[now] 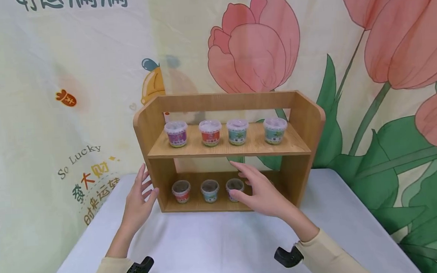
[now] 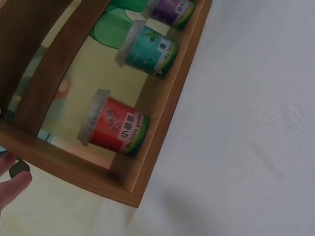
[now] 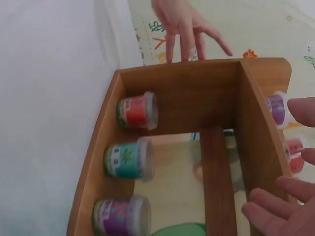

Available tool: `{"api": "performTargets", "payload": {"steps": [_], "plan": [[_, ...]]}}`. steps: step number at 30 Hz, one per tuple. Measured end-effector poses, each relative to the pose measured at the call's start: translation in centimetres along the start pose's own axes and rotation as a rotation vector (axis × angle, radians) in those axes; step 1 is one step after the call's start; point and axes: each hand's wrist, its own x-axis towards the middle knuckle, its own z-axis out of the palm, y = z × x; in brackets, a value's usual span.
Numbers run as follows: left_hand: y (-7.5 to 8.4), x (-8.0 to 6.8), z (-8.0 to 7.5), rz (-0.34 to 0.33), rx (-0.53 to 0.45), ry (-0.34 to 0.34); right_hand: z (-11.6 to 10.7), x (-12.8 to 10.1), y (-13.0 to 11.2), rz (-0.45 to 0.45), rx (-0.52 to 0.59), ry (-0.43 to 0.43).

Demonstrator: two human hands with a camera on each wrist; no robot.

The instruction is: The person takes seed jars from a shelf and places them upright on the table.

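A two-tier wooden shelf (image 1: 228,102) stands on the table. My left hand (image 1: 138,202) is at its left side panel, fingers spread and holding nothing. My right hand (image 1: 262,190), fingers extended and thumb apart, hovers before the lower tier and overlaps the right part of it in the head view. Partly behind its thumb is a lidded cup with a purple label (image 3: 118,216). To the left on that tier sit a teal-labelled cup (image 1: 210,192) and a red-labelled cup (image 2: 120,125). The upper tier carries a purple cup (image 1: 176,137), a red cup (image 1: 210,137) and two teal cups (image 1: 237,135).
A white cloth covers the table (image 1: 208,243) in front of the shelf. Behind hangs a backdrop (image 1: 185,40) printed with tulips and lettering. Black wrist-worn devices (image 1: 140,267) are at both sleeves.
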Motion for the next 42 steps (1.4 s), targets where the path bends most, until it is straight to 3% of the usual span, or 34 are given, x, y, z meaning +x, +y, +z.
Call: {"api": "performTargets", "payload": {"steps": [9,16,27,36,42], "plan": [[-0.4,0.4,1.2,-0.042,-0.056,0.025,1.0,5.4,-3.1,-0.128,0.184,0.005],[-1.4,0.6,1.5,-0.056,-0.022,0.024,2.5,10.1,-5.2,-0.166,0.168,0.028],[-2.0,0.5,1.6,-0.051,0.03,-0.001,4.5,15.6,-6.9,-0.08,0.029,0.03],[-2.2,0.6,1.5,-0.065,0.075,-0.035,5.8,18.0,-7.2,0.028,0.017,0.011],[-2.5,0.7,1.6,-0.041,0.087,-0.029,6.3,19.2,-7.3,0.044,-0.016,0.032]]}}
